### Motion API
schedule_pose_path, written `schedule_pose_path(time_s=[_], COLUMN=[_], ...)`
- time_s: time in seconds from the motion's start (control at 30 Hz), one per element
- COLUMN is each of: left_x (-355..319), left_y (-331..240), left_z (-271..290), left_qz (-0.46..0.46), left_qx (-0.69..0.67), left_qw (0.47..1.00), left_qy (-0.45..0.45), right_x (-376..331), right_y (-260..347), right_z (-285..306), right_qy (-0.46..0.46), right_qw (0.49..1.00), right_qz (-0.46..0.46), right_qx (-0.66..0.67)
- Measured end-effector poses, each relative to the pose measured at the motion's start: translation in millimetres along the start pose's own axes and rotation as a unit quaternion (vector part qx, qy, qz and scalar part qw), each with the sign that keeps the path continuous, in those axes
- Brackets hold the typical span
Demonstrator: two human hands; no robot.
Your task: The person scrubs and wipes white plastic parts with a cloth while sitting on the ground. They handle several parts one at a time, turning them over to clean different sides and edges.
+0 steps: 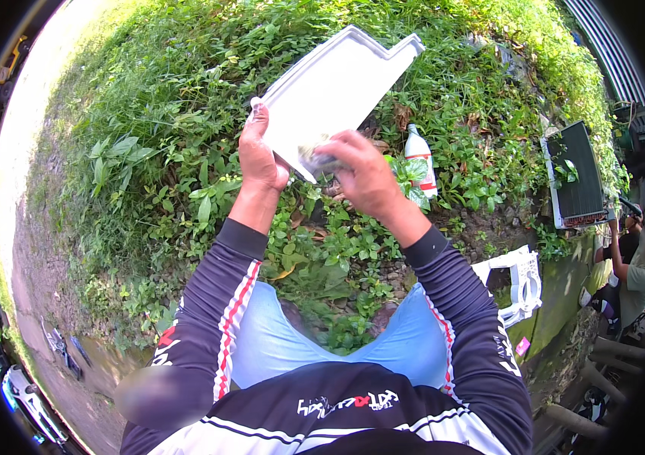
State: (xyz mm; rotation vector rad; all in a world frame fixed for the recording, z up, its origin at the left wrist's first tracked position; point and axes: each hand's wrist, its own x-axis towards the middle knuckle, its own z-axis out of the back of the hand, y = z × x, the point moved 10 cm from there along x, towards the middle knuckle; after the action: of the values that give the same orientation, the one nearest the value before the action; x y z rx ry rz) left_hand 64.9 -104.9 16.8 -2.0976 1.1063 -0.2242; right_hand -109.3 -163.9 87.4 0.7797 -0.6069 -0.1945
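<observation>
The panel (334, 87) looks like smooth white plastic with a matt sheen. Right of it, the bottle (420, 159) is glossy white plastic. Farther right, the coil (576, 176) shows dark finned metal.

Lower corner of white plastic panel (334, 87) hidden behind right hand (364, 178). Small dark item pinched in right fingers: too blurred to identify. Left hand (260, 155) covers panel's near edge. Co-worker (633, 273) at right rim partly cut off.
</observation>
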Motion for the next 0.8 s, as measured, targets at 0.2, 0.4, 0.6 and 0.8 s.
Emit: schedule_pose_path(time_s=[0.2, 0.4, 0.6, 0.8], left_x=[7.6, 14.7, 13.6, 16.5], left_y=[-3.0, 1.4, 2.4, 0.3], left_z=[29.5, 57.9, 71.9, 75.5], left_qz=[-0.06, -0.073, -0.055, -0.05], left_qx=[0.025, 0.024, -0.022, -0.024], left_qw=[0.994, 0.985, 0.975, 0.975], left_qy=[-0.084, -0.154, -0.215, -0.216], right_x=[-1.4, -4.1, -5.0, -6.8], right_y=[-3.2, -8.4, 3.2, 8.5], right_z=[12.0, 11.3, -6.7, -15.3], right_qy=[-0.105, -0.106, -0.054, -0.009], right_qw=[0.991, 0.986, 0.998, 1.0], right_qz=[-0.078, -0.117, -0.029, -0.006], right_qx=[-0.03, -0.043, -0.031, -0.011])
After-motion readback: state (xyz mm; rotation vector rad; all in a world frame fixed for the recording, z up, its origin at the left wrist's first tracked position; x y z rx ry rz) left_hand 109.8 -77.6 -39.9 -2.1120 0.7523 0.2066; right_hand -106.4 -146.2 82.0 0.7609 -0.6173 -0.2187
